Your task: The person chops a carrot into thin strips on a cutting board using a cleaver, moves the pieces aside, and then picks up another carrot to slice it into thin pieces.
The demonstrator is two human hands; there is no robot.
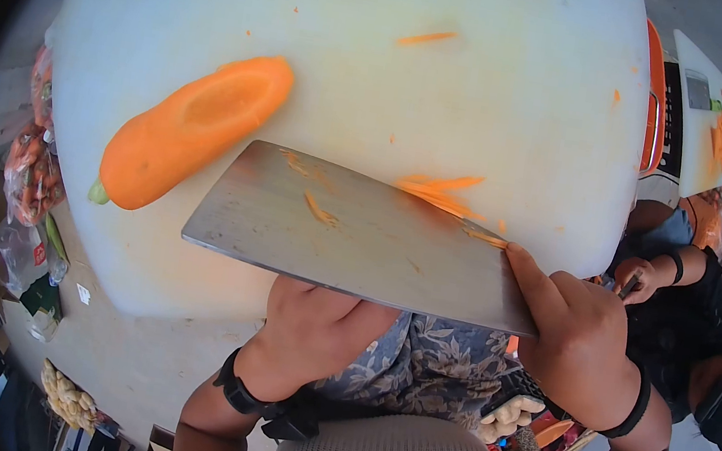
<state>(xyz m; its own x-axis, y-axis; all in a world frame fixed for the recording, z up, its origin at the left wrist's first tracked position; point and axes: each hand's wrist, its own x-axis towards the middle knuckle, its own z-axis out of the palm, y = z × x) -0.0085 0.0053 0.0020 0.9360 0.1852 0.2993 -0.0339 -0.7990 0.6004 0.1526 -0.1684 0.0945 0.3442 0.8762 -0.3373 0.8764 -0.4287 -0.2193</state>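
Observation:
My right hand is closed around the handle end of a wide cleaver, its index finger laid along the top corner of the blade. The blade is held flat-side up over the near part of the white cutting board, with carrot bits stuck to it. Behind the cleaver's lower edge is my left hand; the blade hides its fingers. A large peeled carrot with a hollow-looking oval cut face lies on the board, left of the blade. Thin carrot strips lie along the blade's far edge.
At right, another person in dark clothing sits beside a second cutting board with carrot pieces on it. Bags of carrots stand left of my board. Farther down lies a bag of pale vegetables. One carrot strip lies far up the board.

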